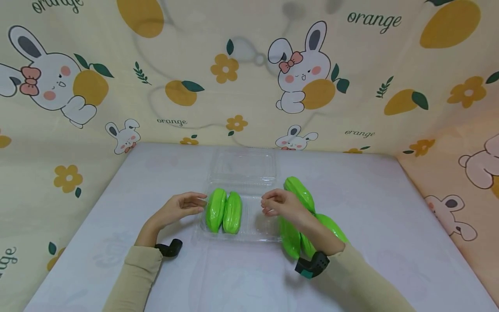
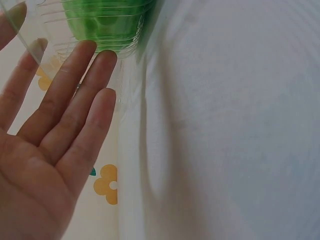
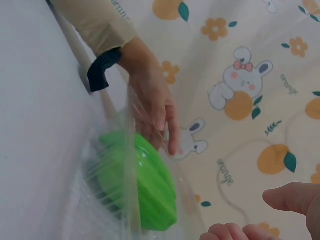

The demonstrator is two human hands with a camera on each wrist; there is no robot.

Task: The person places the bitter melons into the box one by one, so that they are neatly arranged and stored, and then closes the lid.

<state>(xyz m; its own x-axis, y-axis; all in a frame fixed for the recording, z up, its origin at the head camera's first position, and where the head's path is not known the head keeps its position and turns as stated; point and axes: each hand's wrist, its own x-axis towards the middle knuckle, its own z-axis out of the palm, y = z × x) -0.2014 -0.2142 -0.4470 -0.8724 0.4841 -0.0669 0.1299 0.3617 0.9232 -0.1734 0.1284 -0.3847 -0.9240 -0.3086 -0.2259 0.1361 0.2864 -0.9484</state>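
Observation:
A clear plastic clamshell box (image 1: 252, 223) lies with its lid (image 1: 241, 167) folded back on the table. Two glossy green ribbed fruit-like pieces (image 1: 232, 213) sit side by side in its left half. Beside the box's left wall is my left hand (image 1: 177, 209), fingers extended; in the left wrist view its fingertips (image 2: 106, 60) are at the wall, touching or nearly so. My right hand (image 1: 286, 206) hovers over the box's right side with fingers slightly bent, holding nothing. Several more green pieces (image 1: 299, 193) lie right of the box, partly hidden by my right forearm.
A white cloth covers the table (image 1: 370, 195). Behind and beside it hangs a curtain (image 1: 249, 99) printed with rabbits and oranges. Black bands with small devices (image 1: 312, 265) are on both wrists.

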